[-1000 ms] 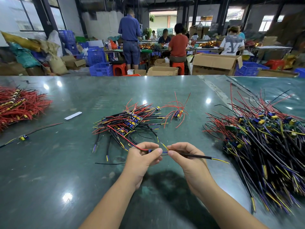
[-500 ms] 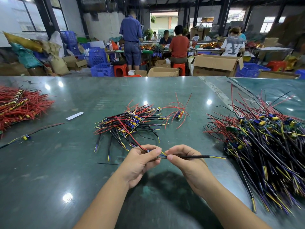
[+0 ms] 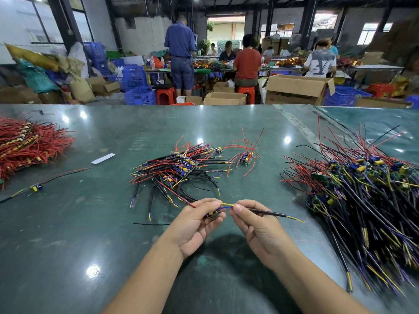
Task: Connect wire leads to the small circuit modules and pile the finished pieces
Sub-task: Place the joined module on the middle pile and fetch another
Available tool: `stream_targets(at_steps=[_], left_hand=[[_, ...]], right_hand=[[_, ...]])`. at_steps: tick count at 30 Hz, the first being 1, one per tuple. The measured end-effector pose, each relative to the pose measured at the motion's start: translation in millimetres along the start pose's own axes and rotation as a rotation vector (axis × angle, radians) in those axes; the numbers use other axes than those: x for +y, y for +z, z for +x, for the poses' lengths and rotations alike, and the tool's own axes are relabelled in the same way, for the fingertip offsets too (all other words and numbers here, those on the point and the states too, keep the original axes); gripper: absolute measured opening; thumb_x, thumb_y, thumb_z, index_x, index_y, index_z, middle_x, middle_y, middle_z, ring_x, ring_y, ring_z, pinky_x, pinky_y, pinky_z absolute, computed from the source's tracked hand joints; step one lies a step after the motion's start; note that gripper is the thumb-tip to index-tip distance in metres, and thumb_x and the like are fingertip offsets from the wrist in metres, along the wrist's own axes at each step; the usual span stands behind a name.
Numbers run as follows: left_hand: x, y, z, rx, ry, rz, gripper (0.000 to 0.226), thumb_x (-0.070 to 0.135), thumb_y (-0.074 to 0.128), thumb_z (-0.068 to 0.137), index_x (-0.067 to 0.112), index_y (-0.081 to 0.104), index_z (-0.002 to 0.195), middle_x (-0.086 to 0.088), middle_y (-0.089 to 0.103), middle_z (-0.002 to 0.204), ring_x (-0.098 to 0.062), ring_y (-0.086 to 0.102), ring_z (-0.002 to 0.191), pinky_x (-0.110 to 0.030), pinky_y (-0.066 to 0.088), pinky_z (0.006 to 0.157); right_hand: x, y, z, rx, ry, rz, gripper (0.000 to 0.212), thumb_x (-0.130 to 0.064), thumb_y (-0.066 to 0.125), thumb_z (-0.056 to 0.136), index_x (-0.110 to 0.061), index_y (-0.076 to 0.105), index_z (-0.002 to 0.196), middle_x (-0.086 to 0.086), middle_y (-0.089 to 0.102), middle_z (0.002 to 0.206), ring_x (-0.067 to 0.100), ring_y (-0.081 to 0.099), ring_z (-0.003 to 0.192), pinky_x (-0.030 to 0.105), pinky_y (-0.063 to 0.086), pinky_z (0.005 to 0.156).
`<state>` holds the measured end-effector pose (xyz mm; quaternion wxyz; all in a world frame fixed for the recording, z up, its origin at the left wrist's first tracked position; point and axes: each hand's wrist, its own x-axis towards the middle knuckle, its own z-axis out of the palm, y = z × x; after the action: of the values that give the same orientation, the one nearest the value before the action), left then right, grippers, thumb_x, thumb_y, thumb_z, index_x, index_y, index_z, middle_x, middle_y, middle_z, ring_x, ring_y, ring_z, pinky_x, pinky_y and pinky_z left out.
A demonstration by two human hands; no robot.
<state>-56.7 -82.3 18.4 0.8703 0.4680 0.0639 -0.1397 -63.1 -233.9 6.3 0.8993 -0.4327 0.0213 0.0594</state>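
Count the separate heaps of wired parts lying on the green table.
4: an all-red wire heap at far left, a black-sheathed wire pile at centre, a small red-wired cluster just right of it, a large mixed heap at right. More may lie out of frame.

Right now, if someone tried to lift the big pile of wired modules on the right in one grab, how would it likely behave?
The right-hand pile would probably lift as a tangled clump, since its wires cross and interlock. The long black leads likely droop and trail, being thin and splayed loosely over the table. Some pieces at the edges may well slip out.
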Motion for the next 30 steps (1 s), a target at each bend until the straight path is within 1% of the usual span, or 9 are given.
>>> stream_targets(at_steps=[3, 6, 10, 13, 17, 24, 26, 28, 30], left_hand=[[-0.8, -1.2, 0.4, 0.041, 0.017, 0.026, 0.008, 0.001, 0.058, 0.087, 0.003, 0.063, 0.081, -0.008, 0.067, 0.064, -0.012, 0.065, 0.052, -0.018, 0.054, 0.05], [0.4, -6.0, 1.8, 0.109, 0.058, 0.052, 0.01, 0.0, 0.058, 0.088, 0.003, 0.064, 0.081, -0.008, 0.067, 0.063, -0.011, 0.065, 0.052, -0.018, 0.054, 0.049], [5.2, -8.5, 3.1, 0.176, 0.12, 0.007, 0.016, 0.0, 0.056, 0.089, 0.005, 0.063, 0.075, -0.007, 0.065, 0.06, -0.009, 0.063, 0.05, -0.016, 0.052, 0.047], [5.4, -7.1, 2.9, 0.181, 0.153, -0.018, 0.015, 0.0, 0.056, 0.089, 0.005, 0.062, 0.076, -0.004, 0.065, 0.059, -0.007, 0.062, 0.051, -0.015, 0.052, 0.048], [2.8, -3.3, 4.2, 0.189, 0.233, -0.052, 0.014, 0.0, 0.055, 0.09, 0.007, 0.06, 0.078, -0.003, 0.066, 0.06, -0.007, 0.063, 0.053, -0.015, 0.052, 0.051], [4.4, -6.5, 4.8, 0.18, 0.307, -0.061, 0.022, -0.002, 0.057, 0.087, 0.008, 0.067, 0.07, -0.008, 0.067, 0.062, -0.011, 0.066, 0.054, -0.016, 0.053, 0.051], [4.4, -6.8, 6.0, 0.189, 0.34, -0.028, 0.017, -0.001, 0.056, 0.087, 0.006, 0.065, 0.075, -0.007, 0.067, 0.063, -0.01, 0.065, 0.054, -0.016, 0.053, 0.052], [4.1, -8.7, 6.1, 0.199, 0.384, 0.024, 0.013, -0.001, 0.057, 0.088, 0.005, 0.063, 0.078, -0.006, 0.067, 0.064, -0.01, 0.065, 0.056, -0.017, 0.054, 0.054], [3.4, -10.0, 5.5, 0.21, 0.419, 0.092, 0.011, 0.0, 0.057, 0.088, 0.005, 0.063, 0.08, -0.006, 0.067, 0.065, -0.01, 0.065, 0.058, -0.017, 0.054, 0.056]], right_hand=[[2.5, -1.1, -0.8, 0.005, -0.024, -0.045, 0.012, -0.005, 0.068, 0.067, -0.001, 0.065, 0.078, 0.012, 0.07, 0.074, 0.016, 0.07, 0.068, 0.018, 0.055, 0.063], [-0.9, -1.4, -0.6, 0.012, -0.072, -0.18, 0.007, -0.009, 0.062, 0.082, -0.003, 0.066, 0.083, 0.009, 0.072, 0.08, 0.014, 0.069, 0.068, 0.019, 0.054, 0.063], [-12.7, -4.3, 5.3, 0.167, -0.189, -0.15, 0.036, -0.022, 0.041, 0.1, -0.004, 0.065, 0.081, 0.003, 0.072, 0.075, 0.014, 0.066, 0.06, 0.018, 0.053, 0.058], [-19.4, -5.8, 8.0, 0.232, -0.203, 0.003, 0.045, -0.028, 0.032, 0.103, -0.001, 0.061, 0.08, 0.006, 0.069, 0.067, 0.014, 0.064, 0.055, 0.018, 0.053, 0.054], [-16.0, -6.9, 7.3, 0.284, -0.14, 0.179, 0.044, -0.027, 0.034, 0.103, -0.001, 0.058, 0.077, 0.006, 0.067, 0.059, 0.011, 0.062, 0.048, 0.017, 0.052, 0.05], [-12.6, -10.6, 8.9, 0.286, -0.125, 0.181, 0.043, -0.028, 0.036, 0.102, -0.001, 0.059, 0.077, 0.007, 0.068, 0.061, 0.011, 0.063, 0.051, 0.017, 0.053, 0.051], [-14.0, -11.1, 9.3, 0.308, -0.196, -0.018, 0.036, -0.025, 0.041, 0.101, -0.005, 0.062, 0.081, 0.008, 0.068, 0.071, 0.011, 0.065, 0.058, 0.019, 0.053, 0.057], [-17.8, -15.6, 7.6, 0.453, -0.415, -0.448, 0.012, -0.02, 0.052, 0.097, -0.013, 0.061, 0.101, 0.009, 0.063, 0.101, 0.01, 0.065, 0.083, 0.025, 0.051, 0.076], [-23.4, -18.4, 3.6, 0.643, -0.787, -0.897, 0.04, -0.017, 0.06, 0.091, -0.006, 0.047, 0.127, 0.012, 0.048, 0.126, 0.021, 0.049, 0.113, 0.035, 0.038, 0.098]])
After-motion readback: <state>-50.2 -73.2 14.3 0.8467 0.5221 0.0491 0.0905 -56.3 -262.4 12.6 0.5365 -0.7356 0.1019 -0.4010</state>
